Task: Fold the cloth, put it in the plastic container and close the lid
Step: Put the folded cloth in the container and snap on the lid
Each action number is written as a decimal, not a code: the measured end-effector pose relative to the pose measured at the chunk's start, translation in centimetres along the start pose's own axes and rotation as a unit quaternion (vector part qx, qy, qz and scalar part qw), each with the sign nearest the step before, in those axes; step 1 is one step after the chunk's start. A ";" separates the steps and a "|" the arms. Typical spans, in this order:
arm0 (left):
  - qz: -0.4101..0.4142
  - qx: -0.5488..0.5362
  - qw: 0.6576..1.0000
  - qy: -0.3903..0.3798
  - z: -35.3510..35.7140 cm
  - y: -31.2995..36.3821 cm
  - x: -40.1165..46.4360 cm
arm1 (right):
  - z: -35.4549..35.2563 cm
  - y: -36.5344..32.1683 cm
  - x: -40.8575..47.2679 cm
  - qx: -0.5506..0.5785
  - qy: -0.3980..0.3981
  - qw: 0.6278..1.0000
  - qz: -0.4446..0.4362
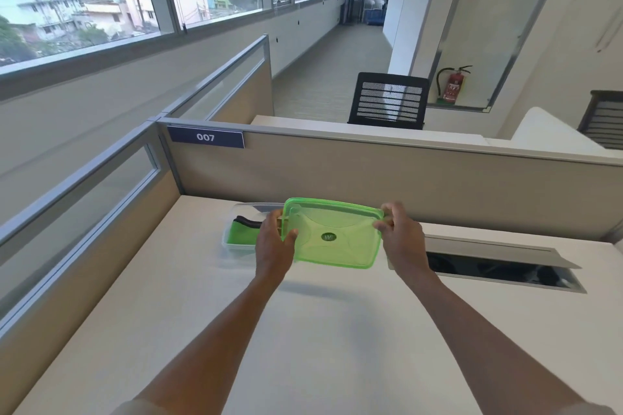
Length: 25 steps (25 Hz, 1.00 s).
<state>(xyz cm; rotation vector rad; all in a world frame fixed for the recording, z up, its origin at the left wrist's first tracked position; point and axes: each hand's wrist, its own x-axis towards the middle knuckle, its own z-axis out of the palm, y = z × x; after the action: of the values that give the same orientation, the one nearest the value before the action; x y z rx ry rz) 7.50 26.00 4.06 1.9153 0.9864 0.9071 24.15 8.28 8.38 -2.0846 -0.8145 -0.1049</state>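
A translucent green lid [332,234] hangs above the desk, held flat by both hands. My left hand [274,241] grips its left edge and my right hand [401,234] pinches its right edge. Behind and to the left stands the clear plastic container [236,244] on the desk. A folded green cloth [242,232] with a dark edge lies inside it. The lid and my left hand hide the container's right part. The lid is off to the right of the container, not on it.
The white desk [202,330] is walled by beige partitions [404,178] at the back and left. An open cable slot [499,266] is cut into the desk at the right. Black chairs [387,101] stand beyond the partition.
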 end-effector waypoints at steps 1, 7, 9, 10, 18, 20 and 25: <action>-0.014 -0.003 1.000 0.010 -0.6 -0.2 0.3 | 0.8 -0.7 0.2 0.017 0.010 1.000 0.003; -0.115 -0.030 0.990 0.076 -4.7 -2.4 2.8 | 7.0 -3.4 1.3 0.193 -0.057 0.967 0.156; -0.142 -0.020 0.986 0.090 -5.7 -3.5 4.0 | 9.0 -3.2 1.3 0.231 -0.112 0.951 0.171; -0.153 -0.015 0.984 0.092 -6.2 -4.1 4.6 | 10.2 -3.3 1.3 0.236 -0.137 0.946 0.173; -0.087 0.139 0.986 -0.007 -6.6 -8.6 7.8 | 16.6 -3.8 3.1 0.109 -0.178 0.965 0.159; -0.112 0.178 0.978 -0.011 -6.3 -9.3 8.5 | 17.9 -4.0 3.7 0.072 -0.184 0.968 0.154; -0.166 0.198 0.966 -0.009 -5.3 -10.4 9.2 | 20.8 -3.7 4.0 0.001 -0.204 0.968 0.145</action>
<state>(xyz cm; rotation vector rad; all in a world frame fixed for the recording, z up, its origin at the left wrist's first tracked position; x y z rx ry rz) 3.94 39.70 -0.53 1.9851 1.5135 0.5227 20.64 27.56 -0.43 -2.2328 -0.7314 0.4984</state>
